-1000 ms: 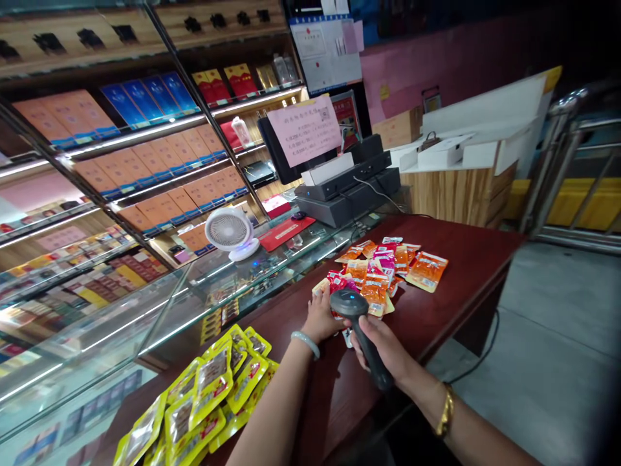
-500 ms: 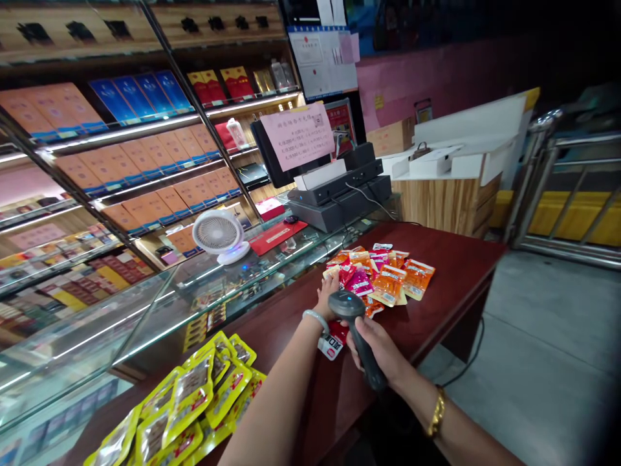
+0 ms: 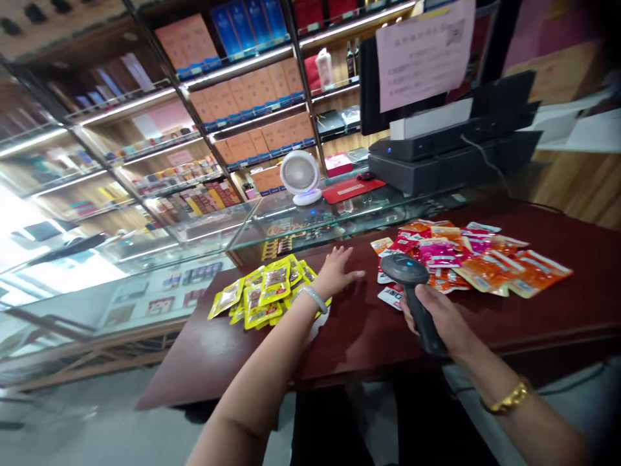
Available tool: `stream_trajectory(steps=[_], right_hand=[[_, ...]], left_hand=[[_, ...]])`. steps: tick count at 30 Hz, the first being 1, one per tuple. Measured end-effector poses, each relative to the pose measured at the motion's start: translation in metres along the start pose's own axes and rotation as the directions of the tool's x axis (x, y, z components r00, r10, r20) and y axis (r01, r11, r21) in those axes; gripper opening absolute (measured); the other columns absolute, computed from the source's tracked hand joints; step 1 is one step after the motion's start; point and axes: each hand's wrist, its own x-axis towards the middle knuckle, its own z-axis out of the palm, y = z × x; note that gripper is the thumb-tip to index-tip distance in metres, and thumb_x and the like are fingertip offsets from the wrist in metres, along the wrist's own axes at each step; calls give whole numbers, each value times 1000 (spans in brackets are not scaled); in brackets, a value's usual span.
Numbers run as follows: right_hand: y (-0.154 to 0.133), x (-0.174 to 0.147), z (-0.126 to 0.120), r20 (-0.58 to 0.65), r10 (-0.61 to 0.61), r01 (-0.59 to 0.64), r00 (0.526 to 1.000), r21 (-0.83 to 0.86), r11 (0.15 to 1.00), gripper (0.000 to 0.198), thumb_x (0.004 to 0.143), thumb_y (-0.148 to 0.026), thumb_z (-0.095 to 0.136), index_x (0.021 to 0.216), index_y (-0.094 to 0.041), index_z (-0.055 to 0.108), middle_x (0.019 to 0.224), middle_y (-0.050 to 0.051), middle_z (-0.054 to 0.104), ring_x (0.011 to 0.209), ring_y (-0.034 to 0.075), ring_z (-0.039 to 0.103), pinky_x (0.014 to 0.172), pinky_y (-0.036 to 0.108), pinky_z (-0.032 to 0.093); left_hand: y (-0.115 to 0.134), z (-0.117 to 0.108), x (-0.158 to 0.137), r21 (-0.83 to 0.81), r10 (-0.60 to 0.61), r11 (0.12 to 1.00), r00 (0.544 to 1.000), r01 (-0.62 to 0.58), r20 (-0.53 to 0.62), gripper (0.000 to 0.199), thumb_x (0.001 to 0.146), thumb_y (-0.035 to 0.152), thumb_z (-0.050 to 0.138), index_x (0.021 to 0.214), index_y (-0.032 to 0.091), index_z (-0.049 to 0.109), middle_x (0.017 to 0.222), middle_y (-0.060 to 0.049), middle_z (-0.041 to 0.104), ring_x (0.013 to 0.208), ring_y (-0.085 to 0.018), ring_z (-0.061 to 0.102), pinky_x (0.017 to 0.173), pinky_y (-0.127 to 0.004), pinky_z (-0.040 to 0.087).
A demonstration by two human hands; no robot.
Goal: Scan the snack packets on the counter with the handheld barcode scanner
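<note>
My right hand (image 3: 439, 314) is wrapped round the handle of a dark grey barcode scanner (image 3: 405, 268), its head tilted up over the edge of a heap of snack packets. Those red, pink and orange packets (image 3: 490, 268) lie spread on the dark red-brown table (image 3: 359, 343). With fingers spread and nothing in them, my left hand (image 3: 337, 272) reaches over the table between the two heaps. Just left of it is a pile of yellow packets (image 3: 269, 285) with clear windows. A pale packet (image 3: 319, 323) is partly hidden beneath my left wrist.
Behind the table runs a glass display counter (image 3: 247, 223) with a white fan (image 3: 299, 175), a red mat (image 3: 353, 189) and a dark cash register (image 3: 451, 155). A monitor (image 3: 371, 90) bears a pink paper. Shelves of boxes (image 3: 257, 90) line the wall.
My left hand has moved from the colourful packets leftward towards the yellow pile. My view has turned left. The scanner stays in my right hand.
</note>
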Motion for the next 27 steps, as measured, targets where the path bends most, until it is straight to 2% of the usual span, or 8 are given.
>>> stream_trajectory(steps=[2, 4, 7, 9, 13, 18, 22, 27], right_hand=[[2, 6, 13, 80, 53, -49, 995, -49, 998, 39, 85, -54, 61, 99, -18, 55, 60, -4, 54, 41, 9, 51, 36, 19, 41], [3, 14, 28, 150, 101, -82, 984, -128, 988, 41, 84, -55, 62, 98, -18, 54, 59, -4, 55, 40, 9, 52, 36, 19, 40], [3, 30, 54, 245, 158, -94, 956, -254, 963, 42, 83, -57, 62, 95, -18, 52, 59, -5, 55, 38, 8, 53, 35, 17, 39], [3, 44, 70, 310, 194, -88, 931, -324, 942, 43, 82, -58, 61, 94, -18, 51, 59, -5, 56, 38, 8, 53, 35, 17, 38], [3, 72, 94, 410, 282, -90, 867, -428, 899, 44, 81, -60, 61, 92, -18, 50, 59, -5, 56, 37, 8, 52, 35, 17, 41], [-9, 99, 105, 485, 383, -156, 786, -443, 883, 46, 78, -59, 65, 91, -18, 50, 60, -5, 56, 37, 7, 48, 34, 17, 39], [-30, 119, 102, 488, 315, -147, 814, -352, 924, 40, 83, -54, 63, 94, -17, 53, 63, -3, 56, 41, 7, 48, 35, 16, 38], [-37, 149, 82, 407, 193, -69, 893, -300, 952, 43, 82, -58, 62, 93, -17, 54, 58, -5, 54, 38, 7, 47, 34, 17, 37]], left_hand=[[-18, -34, -32, 116, -52, 991, 992, 66, -118, 66, 83, 50, 58, 140, 19, 44, 145, -14, 45, 138, -27, 35, 113, -41, 28], [-37, -66, -63, 287, -159, 932, 960, 224, -231, 55, 87, 51, 51, 131, 17, 52, 131, -14, 58, 125, -26, 50, 107, -39, 35], [-66, -99, -99, 470, -390, 682, 822, 561, -415, 64, 83, 63, 46, 111, 9, 63, 113, -22, 63, 114, -36, 55, 97, -47, 40], [-85, -109, -112, 507, -496, 584, 773, 634, -396, 69, 79, 70, 44, 101, 7, 65, 107, -24, 64, 109, -39, 56, 92, -47, 41], [-112, -109, -117, 475, -555, 639, 790, 605, -260, 60, 75, 68, 51, 94, 13, 65, 106, -20, 66, 107, -35, 58, 90, -41, 40], [-123, -111, -112, 187, -539, 764, 770, 617, -342, 35, 81, 50, 55, 96, 19, 56, 91, -8, 67, 85, -23, 61, 71, -29, 40], [-116, -108, -95, -124, -503, 854, 740, 506, -446, 29, 81, 48, 57, 93, 22, 51, 76, 0, 62, 69, -16, 57, 60, -24, 36], [-92, -81, -45, -248, -479, 871, 620, 424, -621, 24, 86, 45, 50, 92, 22, 48, 82, -3, 63, 75, -18, 60, 64, -25, 37]])
